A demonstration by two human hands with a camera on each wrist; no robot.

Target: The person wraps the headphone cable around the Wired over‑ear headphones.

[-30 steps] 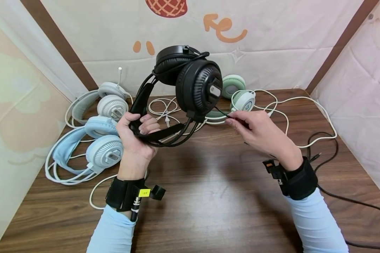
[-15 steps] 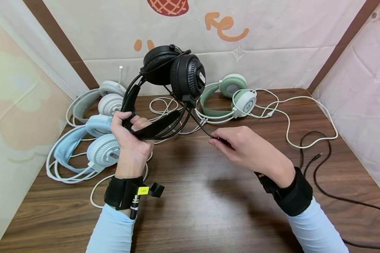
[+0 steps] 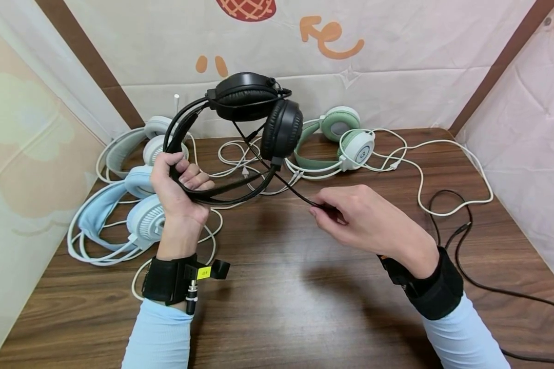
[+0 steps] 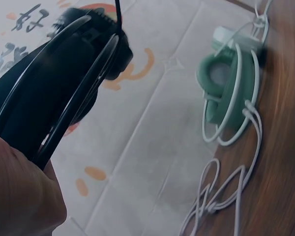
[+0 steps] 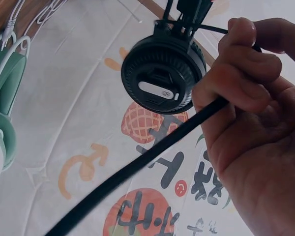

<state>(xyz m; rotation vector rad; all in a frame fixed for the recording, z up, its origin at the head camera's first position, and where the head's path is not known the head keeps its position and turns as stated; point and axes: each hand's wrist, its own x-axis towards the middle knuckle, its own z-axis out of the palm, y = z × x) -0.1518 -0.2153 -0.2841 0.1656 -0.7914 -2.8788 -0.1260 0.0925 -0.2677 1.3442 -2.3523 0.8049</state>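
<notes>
nearest, right of centre in the head view, the right hand (image 3: pixel 362 215) pinches a thin black cable (image 3: pixel 297 193) at its fingertips; the right wrist view shows black cable leaving the curled fingers toward that frame's lower left. the relation that counts, i judge, is the slant: the visible stretch runs nearly straight from the right fingertips up and left, crossing the lower curve of the black headset (image 3: pixel 280 130) near the middle of the frame. the left hand (image 3: pixel 180 187), left of centre, grips the headset by its band, holding it off the table (image 3: pixel 263 297) with the 2 ear cups up and right of this hand; so the left is nearer the headset, the right nearer the cable. farther off, a light-blue headset (image 3: pixel 144 223) lies at left, a black cord (image 3: pixel 512 293) loops at right, whether joined to the held cable i cannot tell, and a green headset (image 3: pixel 357 151) rests upper right of centre.
</notes>
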